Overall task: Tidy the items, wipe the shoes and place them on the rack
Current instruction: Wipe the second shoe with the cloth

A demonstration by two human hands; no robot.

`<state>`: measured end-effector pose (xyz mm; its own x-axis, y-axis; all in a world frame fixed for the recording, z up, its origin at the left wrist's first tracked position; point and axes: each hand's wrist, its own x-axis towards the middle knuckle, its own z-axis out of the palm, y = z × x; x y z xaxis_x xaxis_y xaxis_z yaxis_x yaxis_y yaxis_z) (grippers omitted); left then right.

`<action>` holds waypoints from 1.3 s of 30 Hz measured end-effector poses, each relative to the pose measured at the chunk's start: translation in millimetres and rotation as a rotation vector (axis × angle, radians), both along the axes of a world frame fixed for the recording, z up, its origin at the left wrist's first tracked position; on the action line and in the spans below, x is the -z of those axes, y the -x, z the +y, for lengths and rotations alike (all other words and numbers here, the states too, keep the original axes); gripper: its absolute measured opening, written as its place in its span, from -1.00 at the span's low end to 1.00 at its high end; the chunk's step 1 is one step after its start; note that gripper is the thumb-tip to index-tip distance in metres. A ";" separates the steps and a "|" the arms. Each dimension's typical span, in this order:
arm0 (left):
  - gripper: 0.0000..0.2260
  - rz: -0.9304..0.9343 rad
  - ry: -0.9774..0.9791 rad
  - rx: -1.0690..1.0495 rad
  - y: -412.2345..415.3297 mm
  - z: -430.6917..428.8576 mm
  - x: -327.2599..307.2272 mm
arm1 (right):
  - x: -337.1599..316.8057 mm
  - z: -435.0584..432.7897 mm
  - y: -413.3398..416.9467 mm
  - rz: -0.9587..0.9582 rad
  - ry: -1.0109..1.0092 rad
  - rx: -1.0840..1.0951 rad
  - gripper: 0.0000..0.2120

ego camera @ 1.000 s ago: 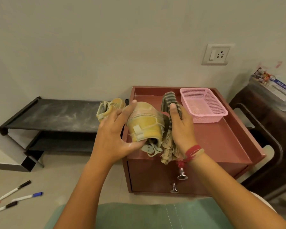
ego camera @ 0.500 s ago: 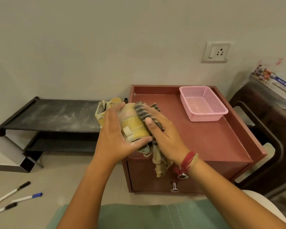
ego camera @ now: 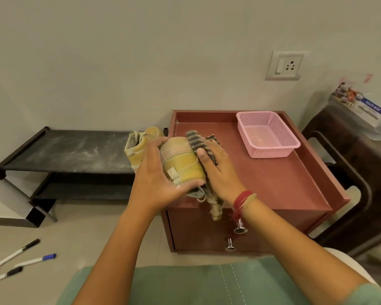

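My left hand (ego camera: 156, 179) grips a small yellow shoe (ego camera: 180, 161) from its left side, sole facing up, above the front left corner of the red cabinet (ego camera: 273, 183). My right hand (ego camera: 220, 170) presses a striped cloth (ego camera: 204, 142) against the shoe's right side, fingers laid over the cloth; the cloth's frayed end hangs down below the wrist. A second yellow shoe (ego camera: 139, 146) stands on the right end of the black shoe rack (ego camera: 70, 150), just behind my left hand.
A pink mesh basket (ego camera: 266, 133) sits at the cabinet's back right. Three markers (ego camera: 20, 260) lie on the floor at lower left. A dark chair (ego camera: 350, 172) with a box on it stands to the right. The rack's top shelf is dusty.
My right hand has swept the cloth from the shoe's right side across its top and back to the right side. The shoe has tilted slightly in my left hand.
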<state>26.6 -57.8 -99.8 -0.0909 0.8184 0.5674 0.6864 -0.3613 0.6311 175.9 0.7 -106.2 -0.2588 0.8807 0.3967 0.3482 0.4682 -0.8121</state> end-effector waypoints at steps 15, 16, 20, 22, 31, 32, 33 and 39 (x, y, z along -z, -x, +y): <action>-0.07 0.217 0.173 -0.053 8.6 3.2 6.9 | 0.0 9.2 -10.3 -0.060 0.001 0.124 -0.54; -0.10 0.231 0.179 -0.054 8.8 3.7 7.6 | -2.3 2.4 -9.5 -0.084 -0.039 0.079 -0.52; -0.16 0.293 0.223 -0.077 8.9 5.0 10.3 | 8.3 -9.3 -7.0 -0.493 -0.180 -0.105 -0.54; -0.14 0.348 0.271 -0.113 9.0 6.4 11.9 | 10.6 3.4 -12.1 -0.582 -0.107 0.075 -0.53; -0.14 0.404 0.220 -0.121 5.1 9.3 11.2 | 11.7 2.8 -11.8 -0.322 -0.001 -0.051 -0.53; -0.13 0.408 0.218 -0.127 4.1 9.3 10.5 | 10.1 8.3 -14.2 -0.337 0.038 0.041 -0.52; -0.13 0.407 0.213 -0.127 2.7 9.1 10.0 | 8.7 10.2 -14.8 -0.350 0.069 0.083 -0.51; -0.13 0.435 0.203 -0.119 1.1 8.6 8.1 | 9.6 -0.3 -13.3 -0.269 0.030 -0.154 -0.54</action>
<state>25.5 -49.1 -107.9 0.0200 0.9148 0.4034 0.9310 -0.1641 0.3261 189.2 0.4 -115.8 -0.4821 0.8333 0.2706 0.4798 0.5095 -0.7143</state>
